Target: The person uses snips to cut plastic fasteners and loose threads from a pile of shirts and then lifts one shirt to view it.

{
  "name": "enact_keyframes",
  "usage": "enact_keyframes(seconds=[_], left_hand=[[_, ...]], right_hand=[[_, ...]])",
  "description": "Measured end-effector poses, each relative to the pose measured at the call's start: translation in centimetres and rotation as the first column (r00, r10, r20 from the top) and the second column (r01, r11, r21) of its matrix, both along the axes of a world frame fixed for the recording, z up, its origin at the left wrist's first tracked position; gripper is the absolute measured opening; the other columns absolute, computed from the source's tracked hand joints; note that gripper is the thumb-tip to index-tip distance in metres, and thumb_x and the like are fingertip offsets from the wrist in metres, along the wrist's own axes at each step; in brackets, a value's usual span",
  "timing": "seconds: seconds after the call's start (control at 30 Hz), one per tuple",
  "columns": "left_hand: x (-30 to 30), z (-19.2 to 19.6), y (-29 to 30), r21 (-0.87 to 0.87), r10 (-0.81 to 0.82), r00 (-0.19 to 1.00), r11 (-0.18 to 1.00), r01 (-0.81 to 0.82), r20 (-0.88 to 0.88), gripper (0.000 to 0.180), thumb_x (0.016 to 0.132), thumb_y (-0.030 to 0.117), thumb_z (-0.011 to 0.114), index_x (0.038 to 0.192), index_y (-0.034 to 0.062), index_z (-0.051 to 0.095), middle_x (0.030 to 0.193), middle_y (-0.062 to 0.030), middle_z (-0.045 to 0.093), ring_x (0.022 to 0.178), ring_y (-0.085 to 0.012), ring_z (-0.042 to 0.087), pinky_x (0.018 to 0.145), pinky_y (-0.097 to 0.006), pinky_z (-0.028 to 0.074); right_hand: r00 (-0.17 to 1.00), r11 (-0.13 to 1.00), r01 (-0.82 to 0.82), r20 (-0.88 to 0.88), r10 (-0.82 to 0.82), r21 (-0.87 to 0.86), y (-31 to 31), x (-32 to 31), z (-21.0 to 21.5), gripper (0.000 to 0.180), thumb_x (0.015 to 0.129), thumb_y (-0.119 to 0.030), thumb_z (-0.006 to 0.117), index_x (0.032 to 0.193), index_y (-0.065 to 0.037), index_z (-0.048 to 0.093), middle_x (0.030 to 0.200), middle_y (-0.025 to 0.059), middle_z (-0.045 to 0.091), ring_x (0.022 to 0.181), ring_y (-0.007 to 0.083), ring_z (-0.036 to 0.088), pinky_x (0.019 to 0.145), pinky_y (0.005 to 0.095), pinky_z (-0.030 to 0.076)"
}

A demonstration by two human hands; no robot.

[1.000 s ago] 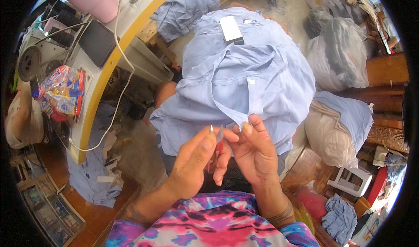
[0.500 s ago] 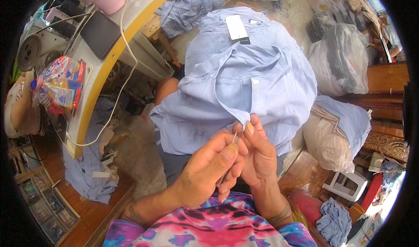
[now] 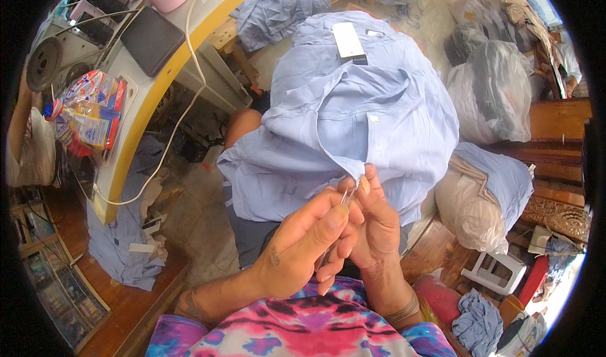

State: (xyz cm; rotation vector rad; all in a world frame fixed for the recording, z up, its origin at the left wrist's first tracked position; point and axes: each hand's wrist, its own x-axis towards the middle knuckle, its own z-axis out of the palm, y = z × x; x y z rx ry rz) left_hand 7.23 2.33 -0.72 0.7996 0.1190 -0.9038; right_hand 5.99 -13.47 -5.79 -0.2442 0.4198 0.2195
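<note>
— What are the hands doing?
— The left hand is pinching a thin metal tool, its grip pressed together; the right hand is pinching the edge of the light blue shirt lying across the lap.
— Any advice?
— Probably keep the fabric taut and the tip shallow. The bench is sitting well apart, at left.

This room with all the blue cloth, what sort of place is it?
Probably a small sewing or garment workshop: a light blue shirt lies across the person's lap, more blue garments are heaped about, and bagged bundles stand nearby.
</note>
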Motion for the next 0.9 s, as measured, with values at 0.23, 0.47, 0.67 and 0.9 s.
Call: enact_keyframes(seconds=[0.23, 0.47, 0.67, 0.9], left_hand=[[0.0, 0.0, 0.1, -0.015, 0.008, 1.0, 1.0, -0.008, 0.015, 0.048, 0.112, 0.045, 0.043, 0.126, -0.0005, 0.049, 0.084, -0.0096, 0.056, 0.05, -0.0117, 0.048, 0.042, -0.027, 0.049], [0.1, 0.2, 0.1, -0.021, 0.021, 1.0, 1.0, -0.021, -0.005, 0.041, 0.114, 0.039, 0.042, 0.123, 0.0006, 0.05, 0.084, -0.0046, 0.054, 0.052, -0.0068, 0.048, 0.043, -0.023, 0.045], [0.1, -0.1, 0.2, -0.042, 0.02, 1.0, 0.999, -0.02, -0.02, 0.038, 0.115, 0.037, 0.042, 0.123, 0.0011, 0.051, 0.085, -0.0046, 0.054, 0.053, -0.0067, 0.048, 0.043, -0.023, 0.045], [0.1, -0.2, 0.4, -0.018, -0.005, 1.0, 1.0, 0.005, 0.025, 0.049, 0.112, 0.045, 0.043, 0.127, -0.0011, 0.049, 0.085, -0.0085, 0.055, 0.05, -0.0105, 0.048, 0.042, -0.027, 0.049]], right_hand=[[1.0, 1.0, -0.001, 0.005, 0.001, -0.012, 0.0, 0.1, 0.2, 0.024, 0.102, -0.006, 0.066, 0.123, -0.014, 0.057, 0.11, 0.0164, 0.069, 0.073, 0.0126, 0.057, 0.07, 0.0313, 0.059], [0.999, 1.0, -0.015, 0.041, 0.014, 0.016, -0.1, 0.0, -0.3, 0.024, 0.102, -0.006, 0.065, 0.123, -0.014, 0.056, 0.111, 0.0157, 0.069, 0.081, 0.015, 0.062, 0.075, 0.033, 0.06], [0.998, 0.998, -0.022, 0.053, 0.019, 0.054, -0.2, 0.0, -0.6, 0.024, 0.102, -0.005, 0.065, 0.122, -0.014, 0.056, 0.111, 0.0154, 0.069, 0.103, 0.0244, 0.068, 0.084, 0.0381, 0.061], [0.999, 0.999, -0.013, 0.042, 0.012, 0.037, 0.0, -0.1, -0.3, 0.025, 0.102, -0.006, 0.066, 0.123, -0.014, 0.056, 0.112, 0.0155, 0.069, 0.105, 0.0255, 0.068, 0.087, 0.0389, 0.061]])
